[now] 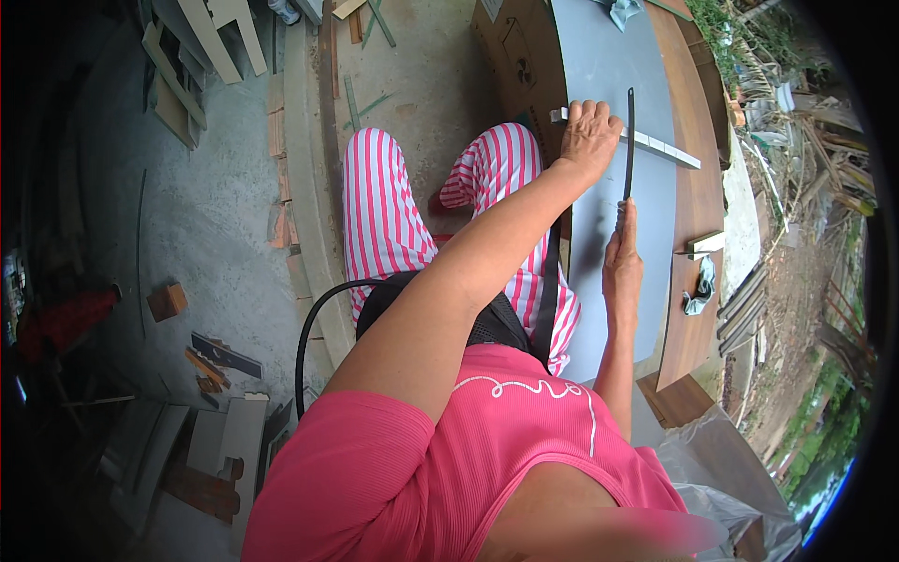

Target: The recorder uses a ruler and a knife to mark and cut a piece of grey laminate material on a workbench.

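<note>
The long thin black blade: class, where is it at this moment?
In the head view, the blade is right of centre: the right hand holds its near end, and it crosses the pale bar under the left hand.

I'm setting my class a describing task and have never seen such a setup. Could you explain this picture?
There is no machine arm, just a person's two bare hands. The left of two fisheye cameras worn on the head looks down, so straight edges bend near the rim. The left hand holds a narrow, pale rectangular bar across a smooth grey flat panel. The right hand grips a long, thin, dark blade-like tool, which crosses the bar in view. A crumpled pale fabric piece lies on the brown wooden board alongside.
</note>
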### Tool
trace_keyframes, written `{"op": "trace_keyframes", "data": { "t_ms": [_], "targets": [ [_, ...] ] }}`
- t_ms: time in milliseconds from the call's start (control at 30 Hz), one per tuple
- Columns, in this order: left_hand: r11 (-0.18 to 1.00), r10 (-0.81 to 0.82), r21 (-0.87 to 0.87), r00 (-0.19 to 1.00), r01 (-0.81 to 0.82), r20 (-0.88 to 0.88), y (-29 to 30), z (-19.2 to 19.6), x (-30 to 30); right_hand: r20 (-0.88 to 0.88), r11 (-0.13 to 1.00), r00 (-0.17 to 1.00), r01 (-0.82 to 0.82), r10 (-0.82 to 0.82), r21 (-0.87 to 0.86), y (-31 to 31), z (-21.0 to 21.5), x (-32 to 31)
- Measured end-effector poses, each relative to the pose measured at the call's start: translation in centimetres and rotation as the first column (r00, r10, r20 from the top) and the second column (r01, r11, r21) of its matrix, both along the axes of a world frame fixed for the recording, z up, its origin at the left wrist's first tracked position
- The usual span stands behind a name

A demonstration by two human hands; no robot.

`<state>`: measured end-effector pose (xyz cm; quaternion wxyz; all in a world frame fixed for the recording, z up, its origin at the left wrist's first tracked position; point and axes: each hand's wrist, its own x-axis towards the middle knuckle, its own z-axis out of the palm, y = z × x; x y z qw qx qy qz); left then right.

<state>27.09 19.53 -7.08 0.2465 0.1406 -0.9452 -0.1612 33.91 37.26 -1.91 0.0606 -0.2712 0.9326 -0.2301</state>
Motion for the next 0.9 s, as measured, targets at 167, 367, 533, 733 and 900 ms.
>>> {"op": "trace_keyframes", "data": {
  "t_ms": [167,367,533,733,900],
  "targets": [
    [1.0,0.004,0.019,1.0,-0.004,-0.011,0.1,0.9,0.3,0.066,0.994,0.993,0.097,-0.1,0.044,-4.5,0.4,-4.2],
    [0.999,0.014,0.052,1.0,-0.014,0.014,0.4,0.6,0.5,0.036,1.0,0.999,0.021,-0.02,-0.008,-3.4,-0.5,-4.3],
    [0.998,0.02,0.052,1.0,-0.02,0.011,0.1,0.7,0.4,0.073,0.999,0.997,0.035,-0.033,-0.025,-0.7,-0.3,-1.1],
    [0.999,0.021,0.049,0.999,-0.019,-0.039,-0.1,0.8,0.1,0.031,0.999,0.999,0.041,-0.04,-0.027,-4.0,-0.7,-4.5],
    [0.999,0.025,0.04,1.0,-0.024,-0.018,-0.3,0.7,0.2,0.054,0.998,0.997,0.057,-0.057,-0.002,-5.1,-0.3,-5.7]
  ]
}}
